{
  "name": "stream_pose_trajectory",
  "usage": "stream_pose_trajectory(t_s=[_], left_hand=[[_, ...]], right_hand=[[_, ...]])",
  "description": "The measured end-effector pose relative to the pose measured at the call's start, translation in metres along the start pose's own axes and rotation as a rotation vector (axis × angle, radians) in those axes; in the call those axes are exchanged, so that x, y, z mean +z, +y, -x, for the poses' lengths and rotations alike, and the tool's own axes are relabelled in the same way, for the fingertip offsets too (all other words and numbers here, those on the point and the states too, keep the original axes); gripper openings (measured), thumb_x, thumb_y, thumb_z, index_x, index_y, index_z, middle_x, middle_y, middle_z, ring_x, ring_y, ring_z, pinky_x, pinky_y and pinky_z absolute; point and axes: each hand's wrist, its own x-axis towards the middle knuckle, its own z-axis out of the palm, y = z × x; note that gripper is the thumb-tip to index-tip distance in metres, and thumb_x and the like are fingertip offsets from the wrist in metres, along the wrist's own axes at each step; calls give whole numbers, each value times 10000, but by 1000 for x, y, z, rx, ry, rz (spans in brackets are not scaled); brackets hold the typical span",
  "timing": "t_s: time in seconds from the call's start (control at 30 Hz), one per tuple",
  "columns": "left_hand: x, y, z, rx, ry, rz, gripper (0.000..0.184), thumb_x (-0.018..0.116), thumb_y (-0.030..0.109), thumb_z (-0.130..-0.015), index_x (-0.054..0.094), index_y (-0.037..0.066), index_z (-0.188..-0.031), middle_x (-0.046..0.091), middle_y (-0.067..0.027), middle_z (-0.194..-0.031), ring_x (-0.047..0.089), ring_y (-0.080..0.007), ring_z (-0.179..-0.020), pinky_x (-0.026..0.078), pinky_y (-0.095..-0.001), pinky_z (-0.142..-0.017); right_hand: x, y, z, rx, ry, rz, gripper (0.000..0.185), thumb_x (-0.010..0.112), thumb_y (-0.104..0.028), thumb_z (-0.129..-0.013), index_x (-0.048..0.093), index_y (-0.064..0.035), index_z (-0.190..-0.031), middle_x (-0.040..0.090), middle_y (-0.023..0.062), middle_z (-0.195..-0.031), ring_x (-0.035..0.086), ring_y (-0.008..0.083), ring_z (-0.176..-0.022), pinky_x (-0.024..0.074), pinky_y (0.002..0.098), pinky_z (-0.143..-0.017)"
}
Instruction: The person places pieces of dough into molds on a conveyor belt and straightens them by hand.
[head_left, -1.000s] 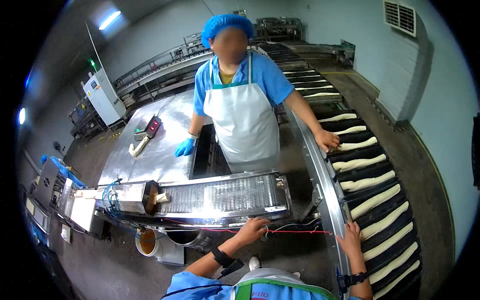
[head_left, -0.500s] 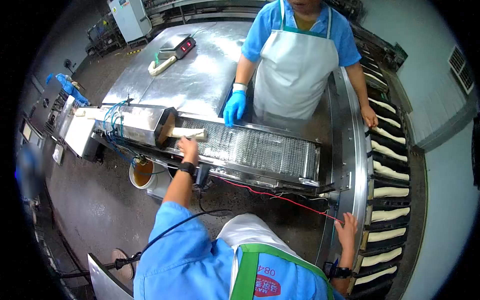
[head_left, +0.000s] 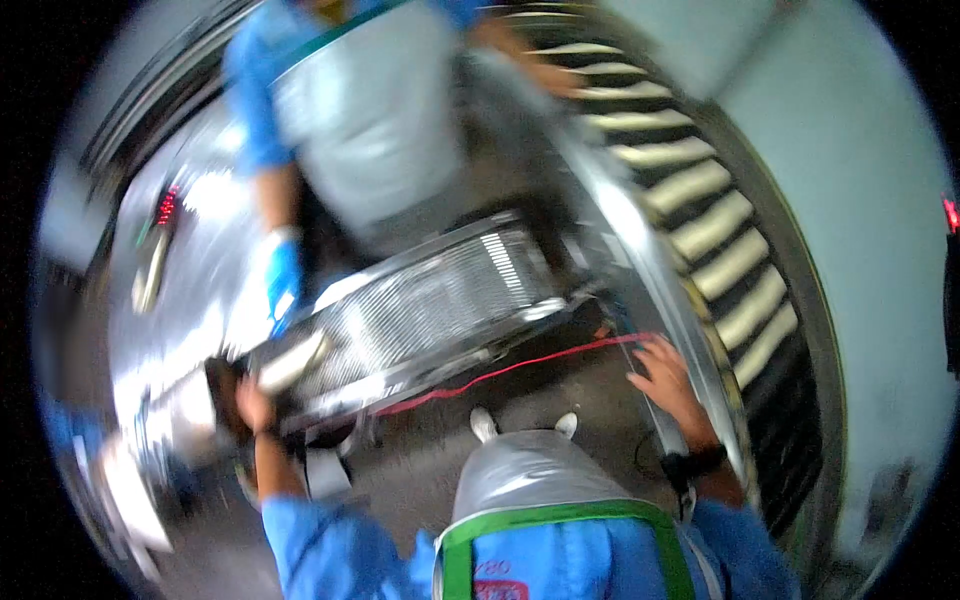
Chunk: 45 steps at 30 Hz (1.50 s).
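My left hand is at the near end of a pale dough log on the metal mesh conveyor belt. Motion smears its fingers, so its grip on the dough cannot be made out. The log lies just past the dark mouth of a metal housing. Off to the right, my right hand is open, fingers apart, by a long metal rail. A red cord runs close to its fingertips; contact is unclear.
Across the conveyor stands a co-worker in a pale apron, one blue-gloved hand beside the belt. A steel table bears another dough piece. Dough strips lie in dark trays beyond the rail.
My view has swung to the right, blurring the scene. The dough log still lies on the belt by my left hand. My right hand stays near the rail with its fingers apart.
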Motion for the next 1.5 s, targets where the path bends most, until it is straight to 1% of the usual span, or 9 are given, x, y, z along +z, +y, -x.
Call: stream_pose_trajectory(t_s=[0.23, 0.4, 0.83, 1.07, 1.1, 1.23, 1.3, 1.33, 1.5], left_hand=[[-85, 47, 8, 109, -551, -139, 494, 519, 232, -683, 442, 33, -1128, 524, -186, -988, 465, -312, -943, 361, -376, -823], [-182, 117, -9, -38, -605, 903, 509, 526, 219, -719, 384, -13, -1149, 525, -139, -942, 520, -245, -782, 407, -328, -683], [-378, 564, -3, 509, -962, 1692, 604, 521, 262, -776, 232, 44, -1260, 450, -97, -1063, 519, -152, -784, 476, -264, -531], [-370, 831, 83, 880, -1326, 1239, 463, 529, 278, -777, 379, -17, -1100, 484, -110, -962, 454, -164, -891, 387, -268, -743], [-344, 851, 94, 1285, -1077, 1130, 514, 513, 256, -789, 320, -35, -1166, 448, -153, -1086, 397, -189, -1020, 331, -290, -852], [-293, 892, 150, 1325, -1024, 700, 507, 494, 161, -766, 299, 20, -1212, 436, -271, -1107, 421, -346, -1056, 345, -366, -876], [-289, 894, 157, 1547, -843, 565, 476, 491, 114, -737, 338, 56, -1184, 456, -269, -1070, 449, -369, -1001, 372, -396, -843], [-284, 878, 160, 1621, -744, 530, 471, 492, 102, -727, 348, 69, -1174, 463, -274, -1049, 460, -381, -976, 386, -404, -824], [-206, 885, 180, 1605, -457, 439, 441, 454, 79, -738, 338, 132, -1160, 495, -258, -925, 527, -397, -826, 457, -430, -673]], right_hand=[[-29, 27, 82, 320, 9, -40, 411, 563, -301, -721, 524, -47, -1042, 427, 98, -1144, 293, 258, -1130, 233, 399, -897], [-39, 34, 122, 469, 38, -67, 378, 548, -288, -736, 527, -43, -1024, 439, 85, -1126, 319, 232, -1106, 247, 381, -885], [-106, 118, 226, 680, 266, -87, 353, 547, -267, -735, 540, -29, -996, 469, 83, -1094, 399, 246, -1025, 321, 392, -834], [-124, 170, 278, 779, 249, -127, 349, 543, -263, -731, 544, -19, -980, 474, 99, -1083, 402, 275, -1020, 326, 421, -822], [-123, 177, 284, 801, 217, -138, 371, 548, -293, -723, 544, -35, -990, 473, 99, -1084, 402, 290, -1019, 329, 440, -813], [-143, 219, 346, 806, 318, 41, 524, 622, -218, -669, 441, -78, -1140, 435, 149, -1154, 389, 293, -1089, 298, 383, -918], [-190, 244, 401, 1266, 623, 106, 579, 588, -76, -684, 350, -56, -1211, 349, 156, -1246, 355, 298, -1126, 266, 356, -951], [-196, 248, 455, 1170, 720, 615, 610, 552, -38, -715, 268, -39, -1255, 330, 168, -1259, 366, 289, -1122, 274, 338, -948], [-240, 243, 560, 1398, 1376, 271, 488, 517, -41, -778, 334, -74, -1228, 389, 127, -1219, 459, 208, -1008, 369, 277, -849]])
